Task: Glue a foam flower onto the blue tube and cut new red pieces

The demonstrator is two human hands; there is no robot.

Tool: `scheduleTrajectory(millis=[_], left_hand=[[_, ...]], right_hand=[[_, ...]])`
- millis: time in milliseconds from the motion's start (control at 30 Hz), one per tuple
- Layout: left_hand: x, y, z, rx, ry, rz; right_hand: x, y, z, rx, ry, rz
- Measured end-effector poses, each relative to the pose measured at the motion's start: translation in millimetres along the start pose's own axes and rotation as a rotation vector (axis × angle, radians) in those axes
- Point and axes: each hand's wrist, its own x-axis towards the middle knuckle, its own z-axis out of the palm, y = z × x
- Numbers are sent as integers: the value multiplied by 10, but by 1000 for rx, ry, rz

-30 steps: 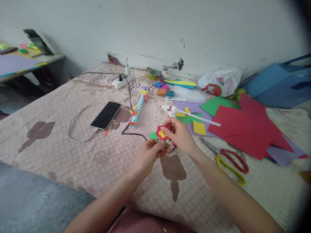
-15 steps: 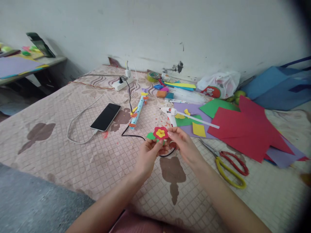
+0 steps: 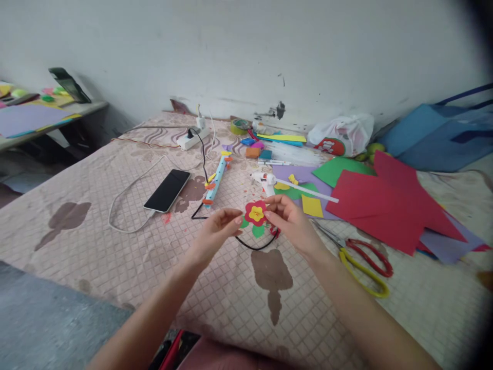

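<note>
A paper flower [image 3: 256, 213] with red petals, a yellow centre and green leaves is held up over the cloth, face towards me. My right hand [image 3: 290, 223] is closed in a pinch on its right edge. On the other side, my left hand [image 3: 220, 230] pinches a green leaf [image 3: 244, 222] between thumb and fingers. A second green leaf [image 3: 258, 231] hangs below the petals, uncovered. Just behind the flower stands a white glue gun [image 3: 265, 181] with a long glue stick in it.
Large scissors [image 3: 364, 262] lie right of my right hand, near red sheets [image 3: 381, 205]. A phone [image 3: 168, 190] on a white cable and a decorated blue strip [image 3: 216, 180] lie left. A black cord [image 3: 256, 248] runs beneath the flower. A power strip [image 3: 193, 139] sits behind.
My left hand has moved left, from beneath the flower to its left-hand leaf, uncovering the lower leaf. The right hand stays on the flower's right edge. The view has tilted slightly.
</note>
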Motion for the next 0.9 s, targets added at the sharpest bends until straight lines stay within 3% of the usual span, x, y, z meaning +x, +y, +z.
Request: scheduleTrajectory(millis=[100, 233, 533, 633, 767, 833, 900], left_hand=[[116, 139, -50, 250, -7, 122], [242, 216, -28, 424, -68, 176], [287, 242, -15, 390, -25, 195], [313, 257, -28, 306, 22, 187], [361, 281, -36, 186, 92, 161], [380, 277, -22, 157, 116, 154], [394, 261, 5, 143, 125, 156]], right_hand=[[-4, -56, 20, -76, -24, -19], [-22, -79, 24, -110, -35, -12], [-30, 43, -86, -121, -11, 25], [-69, 68, -113, -105, 95, -20], [-212, 94, -123, -53, 398, -109], [-294, 70, -78, -212, 447, -180], [-342, 21, 7, -443, 404, -318]])
